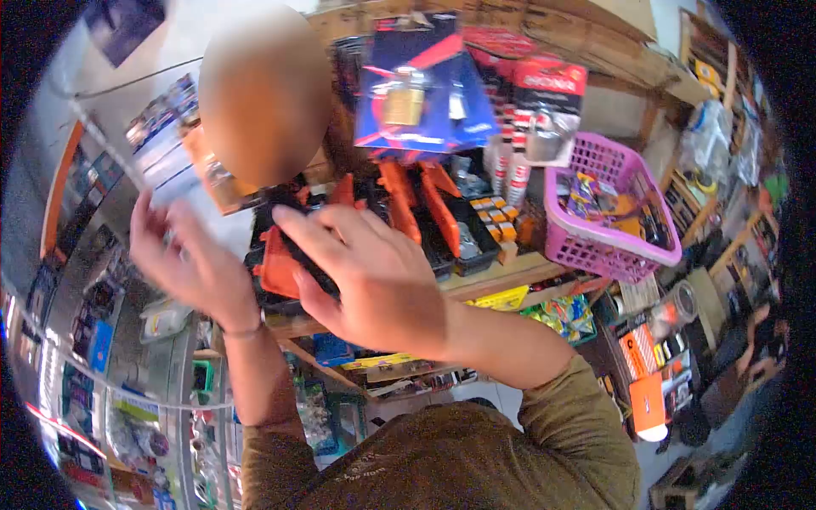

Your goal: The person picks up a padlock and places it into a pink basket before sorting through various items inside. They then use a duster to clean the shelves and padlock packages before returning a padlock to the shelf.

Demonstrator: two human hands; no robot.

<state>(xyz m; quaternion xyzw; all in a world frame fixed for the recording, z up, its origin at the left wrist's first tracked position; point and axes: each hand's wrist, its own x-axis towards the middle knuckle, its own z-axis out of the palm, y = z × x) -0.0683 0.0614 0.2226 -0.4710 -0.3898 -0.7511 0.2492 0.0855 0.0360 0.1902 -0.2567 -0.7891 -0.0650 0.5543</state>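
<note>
My left hand is raised at the left, its fingers apart and smeared a little by motion, with nothing visible in it. To its right, my right hand reaches leftward over the shelf with fingers stretched out, also holding nothing that shows. Beneath the right hand lies an orange-red bin, partly hidden by the fingers. Black bins with orange-red dividers stand just beyond it. A padlock in blue and red packaging hangs above, next to another carded padlock.
A pink plastic basket of small packets stands on the wooden shelf at the right. Small orange-and-black boxes sit beside the bins. Glass-fronted shelving runs along the left. A blurred oval covers part of the upper left.
</note>
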